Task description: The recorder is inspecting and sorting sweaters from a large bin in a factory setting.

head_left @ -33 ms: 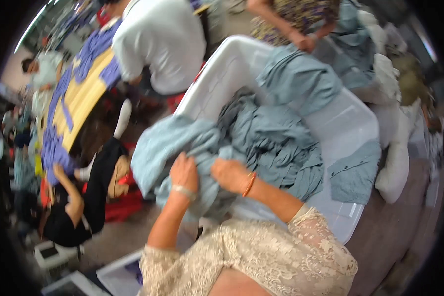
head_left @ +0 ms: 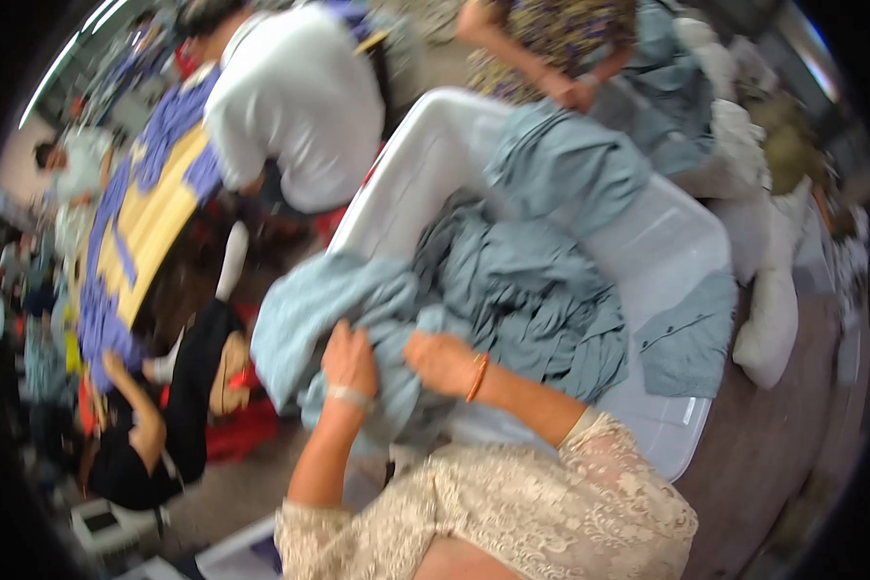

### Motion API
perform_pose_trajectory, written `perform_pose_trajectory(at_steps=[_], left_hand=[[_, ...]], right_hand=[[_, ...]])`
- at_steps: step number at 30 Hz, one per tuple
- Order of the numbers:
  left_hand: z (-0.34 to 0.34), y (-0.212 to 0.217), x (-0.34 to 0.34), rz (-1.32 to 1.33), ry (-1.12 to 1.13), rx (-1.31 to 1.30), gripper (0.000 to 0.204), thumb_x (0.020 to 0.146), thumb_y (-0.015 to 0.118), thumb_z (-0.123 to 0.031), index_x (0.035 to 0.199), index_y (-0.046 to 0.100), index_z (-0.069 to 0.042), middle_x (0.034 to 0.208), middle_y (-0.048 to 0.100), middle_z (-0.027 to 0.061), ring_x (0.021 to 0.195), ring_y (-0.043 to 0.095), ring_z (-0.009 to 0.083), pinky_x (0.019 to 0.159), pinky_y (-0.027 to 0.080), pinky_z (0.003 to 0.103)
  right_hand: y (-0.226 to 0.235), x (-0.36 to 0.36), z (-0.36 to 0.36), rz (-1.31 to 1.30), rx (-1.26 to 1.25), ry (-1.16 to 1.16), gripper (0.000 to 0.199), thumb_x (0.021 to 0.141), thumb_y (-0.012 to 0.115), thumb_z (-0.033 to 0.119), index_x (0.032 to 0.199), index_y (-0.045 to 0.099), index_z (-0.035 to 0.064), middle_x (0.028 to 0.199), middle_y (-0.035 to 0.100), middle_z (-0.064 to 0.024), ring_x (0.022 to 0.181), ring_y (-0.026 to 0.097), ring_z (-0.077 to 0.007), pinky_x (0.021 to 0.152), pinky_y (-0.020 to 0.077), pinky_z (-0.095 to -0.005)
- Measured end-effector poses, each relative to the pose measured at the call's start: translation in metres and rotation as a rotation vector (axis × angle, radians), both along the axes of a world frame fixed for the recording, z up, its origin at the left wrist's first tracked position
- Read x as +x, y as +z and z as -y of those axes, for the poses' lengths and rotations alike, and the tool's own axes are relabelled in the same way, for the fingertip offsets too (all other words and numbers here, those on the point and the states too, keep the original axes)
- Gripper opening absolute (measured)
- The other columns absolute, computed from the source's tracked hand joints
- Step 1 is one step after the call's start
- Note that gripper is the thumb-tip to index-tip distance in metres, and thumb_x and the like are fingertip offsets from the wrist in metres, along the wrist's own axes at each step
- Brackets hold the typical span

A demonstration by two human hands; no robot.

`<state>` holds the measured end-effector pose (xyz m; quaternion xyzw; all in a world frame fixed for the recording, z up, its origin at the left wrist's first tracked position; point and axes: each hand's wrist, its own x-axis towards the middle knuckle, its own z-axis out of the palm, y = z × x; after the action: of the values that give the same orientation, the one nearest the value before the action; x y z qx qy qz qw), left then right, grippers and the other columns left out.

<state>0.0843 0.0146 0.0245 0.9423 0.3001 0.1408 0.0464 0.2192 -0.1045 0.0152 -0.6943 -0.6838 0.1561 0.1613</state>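
Both hands are closed on a light blue-grey garment (head_left: pixel 309 300) bunched over the near left rim of a large white plastic tub (head_left: pixel 672 237). My left hand (head_left: pixel 348 363) grips a fold of it, the fingertips partly buried in the cloth. Close by on the right, my right hand (head_left: pixel 439 362) pinches another part of the same garment. The garment's exact kind is hidden by its folds. Inside the tub lies a heap of darker grey-blue garments (head_left: pixel 541 295), touching the piece in my hands.
Another person's hands (head_left: pixel 570 94) hold a grey-blue garment (head_left: pixel 570 164) over the tub's far rim. A buttoned grey-blue garment (head_left: pixel 688 338) hangs on the right rim. White bundles (head_left: pixel 768 324) lie beyond. Left, people work around a yellow table (head_left: pixel 159 232) with purple garments (head_left: pixel 106 324).
The whole view has shifted slightly, so the far side of the tub sits a little lower and more to the left. Both hands keep hold of the light garment.
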Motion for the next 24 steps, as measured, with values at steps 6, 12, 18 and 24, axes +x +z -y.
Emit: perform_pose_trajectory(at_steps=[6,12,18,24], left_hand=[[0.004,0.002,-0.016,-0.25,0.124,-0.111,0.01,0.08,0.05,-0.005,0.089,0.053,-0.001,0.104,0.048,0.0228,0.086,0.058,0.0369,0.07,0.05,0.043],[-0.005,0.014,-0.012,0.057,0.0,-0.566,0.014,0.07,0.068,-0.01,0.071,0.061,0.002,0.065,0.061,0.0123,0.06,0.06,0.0232,0.057,0.048,0.032],[-0.001,-0.009,-0.006,0.448,0.093,-1.113,0.014,0.075,0.068,-0.007,0.07,0.061,0.004,0.063,0.06,0.0022,0.054,0.053,0.0078,0.051,0.042,0.021],[0.0,-0.011,-0.026,0.464,0.079,-1.189,0.023,0.078,0.071,-0.016,0.08,0.065,0.005,0.072,0.062,0.0038,0.063,0.052,0.0101,0.056,0.044,0.026]], right_hand=[[-0.009,-0.014,0.003,-0.065,0.072,-0.055,0.009,0.079,0.048,0.008,0.081,0.056,0.0028,0.081,0.058,-0.0164,0.072,0.062,-0.0313,0.062,0.0513,-0.0411],[-0.002,-0.013,0.008,-0.307,0.199,-0.088,0.011,0.079,0.055,0.012,0.084,0.052,0.0028,0.085,0.056,-0.0155,0.079,0.06,-0.0354,0.067,0.0491,-0.0426],[0.016,-0.013,0.01,-0.365,0.276,-0.093,0.023,0.076,0.057,0.011,0.097,0.048,0.0036,0.087,0.058,-0.0172,0.082,0.06,-0.037,0.07,0.0484,-0.0446],[-0.002,-0.024,0.012,-0.371,0.35,-0.067,0.038,0.079,0.057,0.013,0.114,0.046,0.0017,0.095,0.056,-0.0181,0.089,0.058,-0.0366,0.073,0.0474,-0.0419]])
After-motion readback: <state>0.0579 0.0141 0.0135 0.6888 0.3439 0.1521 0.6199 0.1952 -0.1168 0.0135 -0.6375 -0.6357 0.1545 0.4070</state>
